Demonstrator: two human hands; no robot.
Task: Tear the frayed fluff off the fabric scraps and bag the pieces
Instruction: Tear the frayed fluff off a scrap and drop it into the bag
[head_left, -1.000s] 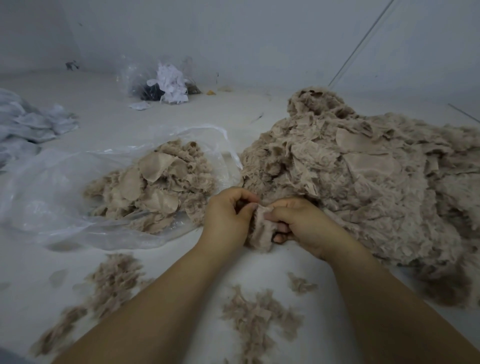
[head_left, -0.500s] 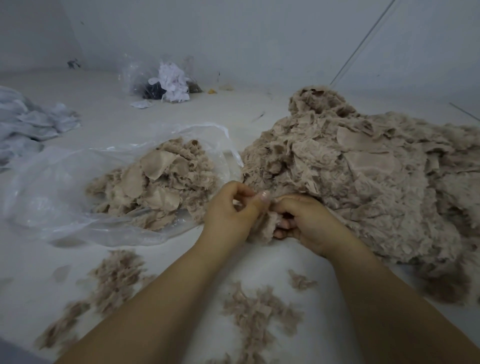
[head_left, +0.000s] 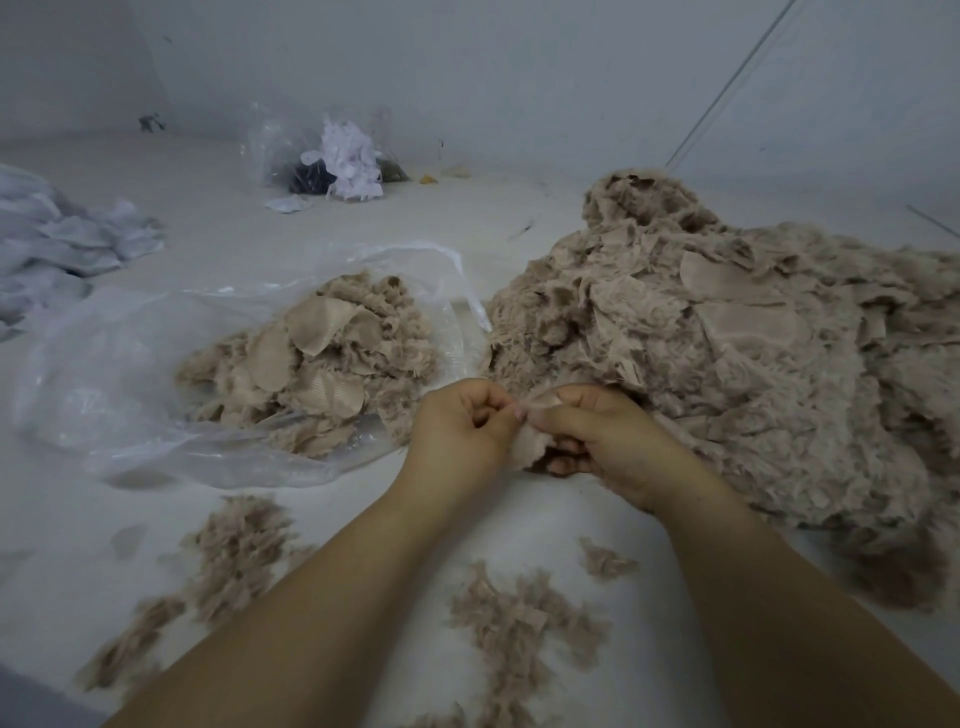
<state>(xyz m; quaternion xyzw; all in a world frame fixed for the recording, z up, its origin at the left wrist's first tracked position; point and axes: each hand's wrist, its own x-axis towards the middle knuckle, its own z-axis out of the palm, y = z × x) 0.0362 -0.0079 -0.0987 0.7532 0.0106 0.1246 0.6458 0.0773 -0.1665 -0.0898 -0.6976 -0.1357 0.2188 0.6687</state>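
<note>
Drawn closer together since a moment ago, left hand (head_left: 457, 431) and right hand (head_left: 597, 436) now meeting fingertip to fingertip over the fabric scrap (head_left: 527, 447), with the scrap bunched tighter between them. Scrap sitting right between the two hands, just in front of the big heap of scraps (head_left: 727, 364), at its near edge. Mostly swallowed by the fingers, only a pale fuzzy fold showing; hard to make out where fluff ends and cloth begins. Both hands curled, left pinching the scrap's top edge with thumb and forefinger, right gripping it from the other side. Further left, clear plastic bag (head_left: 130, 374) lying open with a pile of bagged pieces (head_left: 311, 374) inside. Torn fluff (head_left: 509, 618) scattered on the white floor (head_left: 545, 519) near the forearms. Far back, another bag (head_left: 322, 150) holding white scraps.
</note>
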